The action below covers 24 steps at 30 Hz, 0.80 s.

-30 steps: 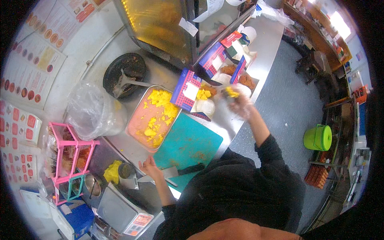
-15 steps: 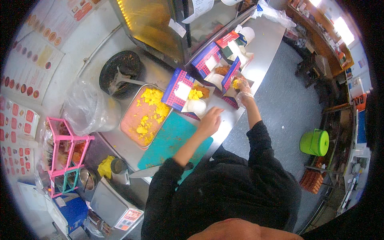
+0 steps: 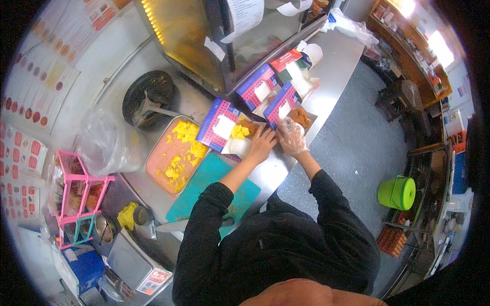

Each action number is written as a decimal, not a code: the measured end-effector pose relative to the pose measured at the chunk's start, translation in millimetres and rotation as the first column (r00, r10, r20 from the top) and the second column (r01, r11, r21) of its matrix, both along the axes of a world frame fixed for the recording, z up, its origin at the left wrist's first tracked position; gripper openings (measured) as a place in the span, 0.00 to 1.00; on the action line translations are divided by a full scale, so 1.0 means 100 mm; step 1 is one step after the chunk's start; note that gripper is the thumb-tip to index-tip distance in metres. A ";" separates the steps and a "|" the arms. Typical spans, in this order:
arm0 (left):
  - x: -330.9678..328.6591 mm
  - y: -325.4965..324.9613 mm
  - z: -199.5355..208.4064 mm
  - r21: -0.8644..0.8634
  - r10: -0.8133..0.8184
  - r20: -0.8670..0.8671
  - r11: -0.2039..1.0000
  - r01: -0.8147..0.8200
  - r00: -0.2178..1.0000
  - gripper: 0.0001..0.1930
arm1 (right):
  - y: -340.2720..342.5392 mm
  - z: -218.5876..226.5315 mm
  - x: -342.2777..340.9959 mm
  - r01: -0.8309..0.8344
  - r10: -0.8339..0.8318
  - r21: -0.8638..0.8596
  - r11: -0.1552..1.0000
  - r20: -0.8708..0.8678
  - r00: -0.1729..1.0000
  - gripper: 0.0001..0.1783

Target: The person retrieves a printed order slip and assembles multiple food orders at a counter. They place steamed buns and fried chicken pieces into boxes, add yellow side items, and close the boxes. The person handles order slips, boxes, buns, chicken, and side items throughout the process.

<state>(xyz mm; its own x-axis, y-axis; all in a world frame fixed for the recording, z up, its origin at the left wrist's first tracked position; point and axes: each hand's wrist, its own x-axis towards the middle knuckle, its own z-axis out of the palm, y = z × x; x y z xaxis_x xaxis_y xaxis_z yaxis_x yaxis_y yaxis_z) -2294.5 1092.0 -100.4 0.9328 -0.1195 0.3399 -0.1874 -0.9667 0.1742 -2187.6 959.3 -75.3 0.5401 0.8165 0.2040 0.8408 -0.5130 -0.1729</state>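
My right hand (image 3: 292, 138), in a clear plastic glove, lies at the near side of the right takeaway box (image 3: 282, 106), its fingers closed over the rim. Brown crumbed food (image 3: 300, 118) shows in this box beside the hand. My bare left hand (image 3: 262, 145) has its fingers bent round the box edges where the right box meets the left takeaway box (image 3: 214, 122). In the left box are yellow scrambled egg (image 3: 240, 131), brown food and a white mound (image 3: 237, 147). The fingertips of both hands are partly hidden.
A metal tray (image 3: 168, 158) of pink food and yellow egg stands left of the boxes. Near it are a teal cutting board (image 3: 214, 191), a knife (image 3: 176, 225) and a dark pan (image 3: 147, 97). More boxes (image 3: 260, 87) sit behind, before a glass cabinet (image 3: 199, 41).
My right hand has drawn back from over the right box, and the egg in its fingers is gone from view. My left hand has reached the boxes. The right box sits nearer to me.
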 end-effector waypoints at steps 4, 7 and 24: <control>-0.05 0.11 0.04 -0.022 -0.023 -0.010 1.000 0.023 1.000 0.17 | -0.04 0.06 -0.17 0.083 -0.092 -0.055 0.995 -0.195 0.976 0.23; -0.07 0.15 0.07 -0.039 -0.045 0.010 0.998 0.046 0.999 0.18 | -0.10 -0.02 -0.15 0.075 -0.071 0.028 0.997 -0.127 0.989 0.19; -3.04 0.74 0.37 -0.416 0.986 0.165 0.083 -0.906 0.015 0.24 | 1.43 0.58 -1.51 0.097 0.239 0.264 0.960 -0.948 0.210 0.25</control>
<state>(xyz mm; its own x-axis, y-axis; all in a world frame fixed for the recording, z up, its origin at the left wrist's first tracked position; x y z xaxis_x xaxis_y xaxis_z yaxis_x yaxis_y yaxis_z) -2598.0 1165.8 -62.9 -0.0219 0.8614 0.5075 0.7991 -0.2900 0.5267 -2338.4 1102.3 -16.9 0.3914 0.8826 -0.2604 -0.0418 -0.2657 -0.9632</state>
